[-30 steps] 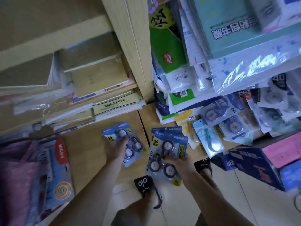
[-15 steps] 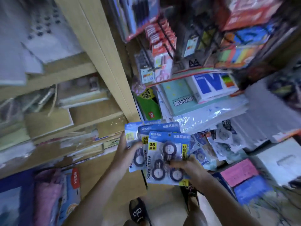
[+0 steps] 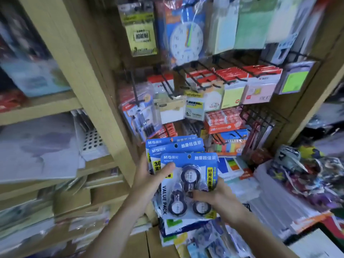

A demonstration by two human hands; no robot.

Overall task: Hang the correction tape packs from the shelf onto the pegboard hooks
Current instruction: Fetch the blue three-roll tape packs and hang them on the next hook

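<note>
Left hand (image 3: 149, 180) curled around fanned blue cardboard correction tape packs (image 3: 188, 185), thumb pressed on the front one. Right hand (image 3: 217, 197) pinching the front pack at 5 o'clock. Black wire pegboard hooks (image 3: 210, 71) at 12 o'clock.

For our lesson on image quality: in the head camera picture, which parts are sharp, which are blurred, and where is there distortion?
Head view: the front correction tape pack and both hands, left hand and right hand, are fairly sharp; the left shelves and right edge smear with motion blur; the wooden upright leans, a wide-angle effect; lighting is dim.
</note>
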